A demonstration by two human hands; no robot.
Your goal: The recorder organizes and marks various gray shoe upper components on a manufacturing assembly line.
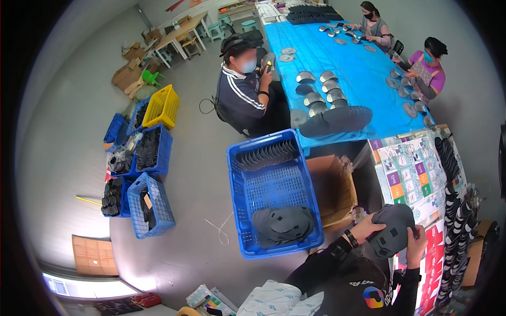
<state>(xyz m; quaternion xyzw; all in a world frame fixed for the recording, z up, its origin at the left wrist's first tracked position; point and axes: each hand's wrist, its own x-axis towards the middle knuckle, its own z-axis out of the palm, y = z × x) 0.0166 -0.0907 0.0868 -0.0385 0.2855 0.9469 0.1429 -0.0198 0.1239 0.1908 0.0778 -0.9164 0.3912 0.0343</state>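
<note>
Your left hand (366,231) grips one side of the dark grey cap (392,226); your right hand (416,243) holds the opposite edge, so the cap hangs between both, in front of you; keep that grip light and even here, so the crown doesn't crease; out left, stacked caps (282,226) lie in the blue crate (240,210); printed sheets (408,181) ahead show coloured panels; your dark shirt carries a bright round emblem (373,297) beside pale lettering.
</note>
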